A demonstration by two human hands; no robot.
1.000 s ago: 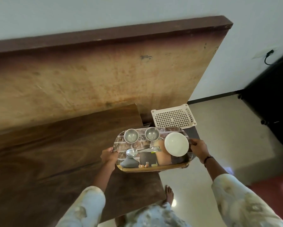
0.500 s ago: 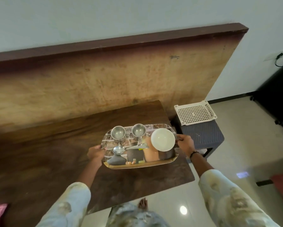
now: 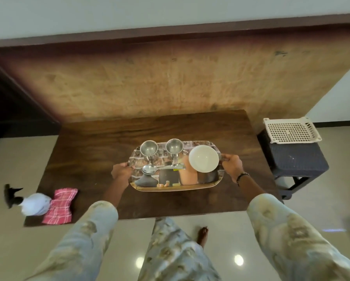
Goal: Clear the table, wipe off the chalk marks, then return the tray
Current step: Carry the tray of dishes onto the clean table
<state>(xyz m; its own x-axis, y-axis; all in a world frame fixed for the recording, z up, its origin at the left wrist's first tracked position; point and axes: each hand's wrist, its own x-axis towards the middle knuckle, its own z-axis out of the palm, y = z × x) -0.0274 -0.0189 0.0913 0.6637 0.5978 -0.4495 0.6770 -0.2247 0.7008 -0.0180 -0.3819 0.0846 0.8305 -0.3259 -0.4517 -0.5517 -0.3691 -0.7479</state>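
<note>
Both hands are gripping the short ends of the tray (image 3: 176, 187), which is sitting over the middle of the worktop (image 3: 93, 142). The left hand (image 3: 120, 170) is at 9 o'clock of the tray and the right hand (image 3: 231, 164) at 3 o'clock, fingers curled round the rims. Whether the tray is resting on the wood or hanging just above it cannot be told.

On the tray, a pair of spoons (image 3: 149, 169) is lying loose near the centre. The white bowl (image 3: 203, 158) is sitting at 2 o'clock, close to the right rim. Two steel cups (image 3: 149, 149) are standing upright along the far edge.

Likely risks: a tilt is sending the cups toppling and the bowl sliding; an uneven set-down is making the spoons skid.

At 8 o'clock of the worktop, the pink cloth (image 3: 61, 205) and spray bottle (image 3: 33, 203) are lying at the near-left edge, where a brushing sleeve may be knocking the bottle to the floor.
</note>
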